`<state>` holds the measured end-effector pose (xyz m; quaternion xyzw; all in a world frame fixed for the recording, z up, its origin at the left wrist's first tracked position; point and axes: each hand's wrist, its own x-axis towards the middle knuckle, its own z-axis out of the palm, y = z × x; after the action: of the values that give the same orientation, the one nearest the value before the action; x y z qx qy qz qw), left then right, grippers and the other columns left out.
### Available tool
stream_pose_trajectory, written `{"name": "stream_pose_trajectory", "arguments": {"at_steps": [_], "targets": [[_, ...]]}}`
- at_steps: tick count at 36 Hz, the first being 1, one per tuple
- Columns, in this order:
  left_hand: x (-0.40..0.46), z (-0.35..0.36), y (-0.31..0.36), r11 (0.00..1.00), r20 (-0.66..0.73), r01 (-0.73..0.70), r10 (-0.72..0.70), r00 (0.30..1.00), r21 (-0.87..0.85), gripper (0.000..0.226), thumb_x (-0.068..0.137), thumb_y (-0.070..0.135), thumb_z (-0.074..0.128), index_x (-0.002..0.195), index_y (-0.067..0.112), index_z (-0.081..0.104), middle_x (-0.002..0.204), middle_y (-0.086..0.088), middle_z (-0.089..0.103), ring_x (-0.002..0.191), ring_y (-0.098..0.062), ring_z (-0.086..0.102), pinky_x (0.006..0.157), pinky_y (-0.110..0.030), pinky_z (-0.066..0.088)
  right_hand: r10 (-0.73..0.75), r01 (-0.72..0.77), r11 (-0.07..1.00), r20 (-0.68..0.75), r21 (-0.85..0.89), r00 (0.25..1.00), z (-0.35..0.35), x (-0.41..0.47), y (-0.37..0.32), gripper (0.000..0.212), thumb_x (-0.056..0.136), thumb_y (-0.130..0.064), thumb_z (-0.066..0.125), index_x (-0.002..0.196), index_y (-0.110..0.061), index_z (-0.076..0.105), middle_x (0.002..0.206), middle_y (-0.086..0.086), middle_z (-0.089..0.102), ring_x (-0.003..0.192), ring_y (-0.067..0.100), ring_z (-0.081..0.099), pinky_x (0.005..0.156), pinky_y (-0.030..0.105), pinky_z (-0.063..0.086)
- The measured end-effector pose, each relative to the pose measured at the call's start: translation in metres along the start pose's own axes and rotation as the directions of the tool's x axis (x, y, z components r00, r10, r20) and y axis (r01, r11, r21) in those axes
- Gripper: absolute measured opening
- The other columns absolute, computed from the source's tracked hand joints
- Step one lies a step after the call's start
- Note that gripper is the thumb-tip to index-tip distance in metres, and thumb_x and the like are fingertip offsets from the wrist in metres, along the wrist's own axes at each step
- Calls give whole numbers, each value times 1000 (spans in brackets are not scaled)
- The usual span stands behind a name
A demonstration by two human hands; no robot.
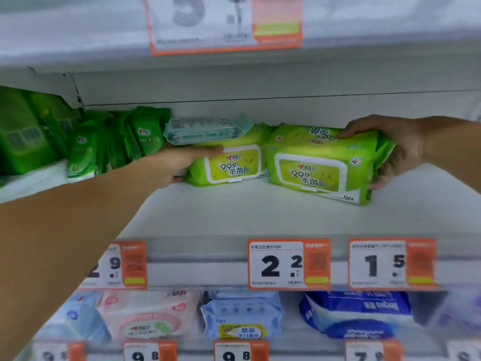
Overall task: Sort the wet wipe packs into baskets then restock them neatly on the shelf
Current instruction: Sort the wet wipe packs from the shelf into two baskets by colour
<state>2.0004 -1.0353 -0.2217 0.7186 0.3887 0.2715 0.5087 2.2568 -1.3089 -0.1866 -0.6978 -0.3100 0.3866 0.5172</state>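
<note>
Two lime-green wet wipe packs stand on the white shelf (260, 212). My left hand (179, 164) grips the left end of the left lime pack (231, 165), thumb on top. My right hand (390, 144) holds the right end of the right lime pack (320, 162), which is tilted with its front corner near the shelf. A pale teal pack (208, 130) lies on top of the left lime pack. The two lime packs touch side by side.
Dark green wipe packs (109, 144) stand crowded at the shelf's left. Orange-and-white price tags (289, 264) line the shelf's front edge. Below sit pink (145, 316), light blue (242, 313) and dark blue packs (356, 313). The upper shelf (234, 74) hangs close overhead.
</note>
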Motion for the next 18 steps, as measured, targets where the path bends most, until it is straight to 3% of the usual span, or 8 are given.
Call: {"name": "stream_pose_trajectory", "arguments": {"at_steps": [2,3,6,9,13,16,18], "targets": [[-8,5,3,1000,-55,-16,17,998,22,109,33,62,92,132,35,56,129,13,61,119,-14,56,102,-44,46,-3,2,1000,58,13,998,4,-16,3,37,98,-42,45,124,-23,63,114,7,66,81,25,69,75,41,59],[-15,6,5,999,-57,-28,29,998,28,112,32,65,91,134,36,54,129,15,60,120,-14,55,104,-45,44,22,-22,1000,43,1,999,4,-21,5,33,98,-41,46,119,-25,66,111,5,68,81,24,70,73,41,60],[-26,4,6,999,-22,-40,40,999,17,98,38,64,93,127,36,60,121,15,67,112,-10,62,87,-34,52,196,-195,981,-49,19,979,10,-29,-8,25,90,-44,61,99,-23,71,94,5,74,74,26,74,70,51,61],[-37,0,6,999,2,-41,41,999,2,73,57,48,92,123,32,64,113,14,71,100,-5,66,69,-25,52,238,-240,971,-157,9,958,14,-35,-13,32,84,-40,70,109,-20,71,101,8,74,87,31,73,64,56,60],[-48,-3,3,998,19,-64,64,998,-16,67,61,44,92,121,32,65,110,13,73,99,-6,68,75,-27,54,153,-187,981,-375,-57,914,24,-37,-12,35,94,-36,61,119,-11,62,125,19,61,99,43,66,62,60,59],[-51,-1,-1,996,4,-62,63,998,-62,69,59,42,93,121,32,64,112,12,72,103,-9,68,88,-34,55,21,-65,995,-451,-82,892,34,-42,-12,66,86,-71,56,121,-15,57,116,12,63,100,39,65,72,62,58],[-50,3,-4,992,-10,-69,68,998,-107,74,55,40,96,122,30,64,115,12,72,105,-9,68,92,-32,53,-85,-13,969,-382,-247,920,42,-50,-7,79,66,-80,68,120,-23,58,112,1,65,101,26,64,76,55,60]]}}
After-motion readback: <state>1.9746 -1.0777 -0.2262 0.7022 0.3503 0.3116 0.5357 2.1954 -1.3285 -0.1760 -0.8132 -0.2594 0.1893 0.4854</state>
